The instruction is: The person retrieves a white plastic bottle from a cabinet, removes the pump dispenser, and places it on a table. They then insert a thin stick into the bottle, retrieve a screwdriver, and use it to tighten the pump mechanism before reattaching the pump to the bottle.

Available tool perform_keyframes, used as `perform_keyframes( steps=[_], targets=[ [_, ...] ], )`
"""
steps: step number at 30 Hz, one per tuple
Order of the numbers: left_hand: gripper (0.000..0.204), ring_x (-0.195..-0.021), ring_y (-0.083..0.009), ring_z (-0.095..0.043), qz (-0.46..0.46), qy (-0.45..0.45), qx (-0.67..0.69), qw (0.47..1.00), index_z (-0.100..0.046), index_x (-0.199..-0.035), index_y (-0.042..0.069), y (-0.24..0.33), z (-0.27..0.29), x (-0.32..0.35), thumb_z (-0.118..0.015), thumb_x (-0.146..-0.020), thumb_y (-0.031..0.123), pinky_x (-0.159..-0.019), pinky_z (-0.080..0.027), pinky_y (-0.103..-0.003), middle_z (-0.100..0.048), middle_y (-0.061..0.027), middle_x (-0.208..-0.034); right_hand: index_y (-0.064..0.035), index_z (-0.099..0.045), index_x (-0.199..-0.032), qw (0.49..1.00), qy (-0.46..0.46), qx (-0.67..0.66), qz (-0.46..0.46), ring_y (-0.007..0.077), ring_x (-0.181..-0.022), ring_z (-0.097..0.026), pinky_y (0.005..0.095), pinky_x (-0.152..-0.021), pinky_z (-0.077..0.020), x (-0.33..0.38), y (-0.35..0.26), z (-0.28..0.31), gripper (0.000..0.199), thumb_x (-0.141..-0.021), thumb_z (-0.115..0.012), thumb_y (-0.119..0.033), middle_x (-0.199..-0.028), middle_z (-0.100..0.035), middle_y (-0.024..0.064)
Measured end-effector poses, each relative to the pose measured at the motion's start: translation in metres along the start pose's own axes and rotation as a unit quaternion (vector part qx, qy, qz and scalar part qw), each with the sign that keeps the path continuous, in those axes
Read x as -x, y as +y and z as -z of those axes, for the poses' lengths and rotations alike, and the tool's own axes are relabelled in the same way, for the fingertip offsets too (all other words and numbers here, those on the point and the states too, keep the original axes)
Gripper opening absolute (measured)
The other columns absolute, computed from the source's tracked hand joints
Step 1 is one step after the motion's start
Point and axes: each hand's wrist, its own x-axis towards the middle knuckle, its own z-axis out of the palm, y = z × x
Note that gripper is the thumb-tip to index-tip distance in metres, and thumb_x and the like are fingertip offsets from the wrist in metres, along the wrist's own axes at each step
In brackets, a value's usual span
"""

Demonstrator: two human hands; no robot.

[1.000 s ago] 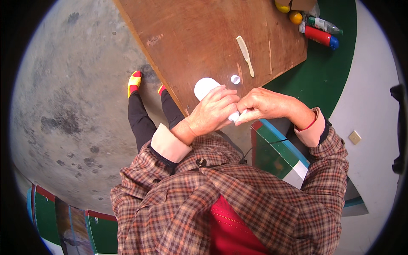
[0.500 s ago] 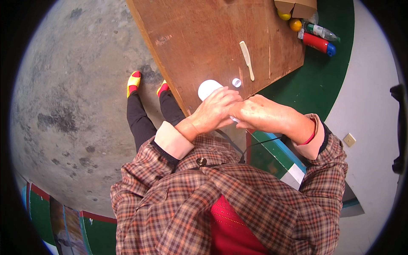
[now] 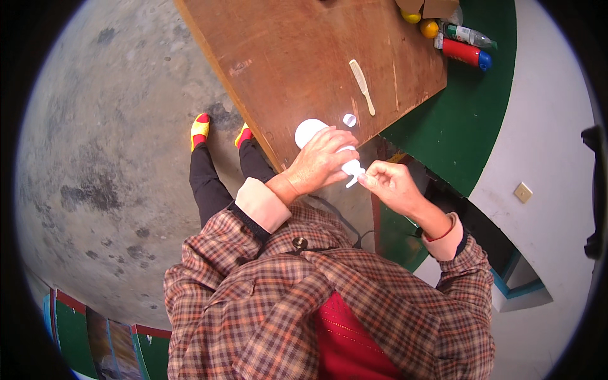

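While it lies tilted over the tabletop [image 3: 304,57] edge, the white plastic bottle [image 3: 312,132] sits wrapped in the left hand [image 3: 320,163] — the right hand [image 3: 391,185] pinches its small nozzle [image 3: 353,172]. Nearby rest a white cap [image 3: 349,119] and a pale comb [image 3: 361,85].

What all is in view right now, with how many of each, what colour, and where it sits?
Brown wooden table top: one, upper middle, over the grey concrete floor.
White plastic bottle: one, at the table's near edge, gripped by the left hand.
Small white round cap: one, on the table just beyond the bottle.
Cream plastic comb: one, on the table, right of centre.
Red cylindrical can with blue cap: one, on the green mat, upper right.
Clear plastic bottle: one, beside the red can.
Yellow round fruits: two, top right.
Left hand: one, wrapped round the white bottle.
Right hand: one, fingertips at the bottle's nozzle.
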Motion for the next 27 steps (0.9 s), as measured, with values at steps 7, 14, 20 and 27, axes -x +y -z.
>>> perform_keyframes(
  steps=[7,14,20,27],
  targets=[
    [0.042,-0.123,-0.0326,-0.052,-0.005,-0.004,0.0,1.0,-0.062,-0.106,0.011,0.0,0.0,-0.001,-0.08,-0.068,0.015,-0.11,-0.039,-0.053,-0.058,-0.01,-0.123,0.0021,-0.064,-0.093,0.903,0.01,-0.408,-0.134,0.0148,-0.064,-0.067,0.0193,-0.042,-0.0454,0.003,0.036,-0.041,0.041,-0.104,-0.051,-0.036,-0.09,-0.071,0.0159],
    [0.042,-0.121,-0.0322,-0.053,-0.009,-0.004,0.006,1.0,-0.062,-0.105,0.011,-0.003,0.0,-0.003,-0.08,-0.067,0.015,-0.11,-0.038,-0.053,-0.057,-0.0095,-0.122,0.0027,-0.064,-0.094,0.901,-0.014,-0.432,-0.026,0.0161,-0.064,-0.069,0.0183,-0.044,-0.0434,-0.003,0.053,-0.052,0.037,-0.104,-0.052,-0.03,-0.087,-0.071,0.0148],
    [0.045,-0.122,-0.0331,-0.052,-0.007,-0.032,0.016,0.999,-0.064,-0.108,0.011,-0.005,0.002,-0.004,-0.081,-0.067,0.018,-0.109,-0.038,-0.054,-0.057,-0.0106,-0.126,-0.0015,-0.063,-0.087,0.985,-0.128,0.047,0.107,0.0193,-0.065,-0.066,0.0306,-0.054,-0.0468,-0.031,0.025,0.025,0.021,-0.091,-0.071,-0.021,-0.076,-0.065,0.0061],
    [0.047,-0.124,-0.0334,-0.051,-0.001,-0.027,0.012,1.0,-0.063,-0.109,0.01,-0.002,0.003,-0.004,-0.081,-0.066,0.015,-0.111,-0.036,-0.054,-0.056,-0.0106,-0.127,-0.0071,-0.06,-0.097,0.86,-0.003,0.389,0.329,0.0226,-0.078,-0.064,0.0359,-0.06,-0.0489,-0.031,-0.024,0.038,0.03,-0.078,-0.078,-0.02,-0.084,-0.06,0.006]
  ],
)
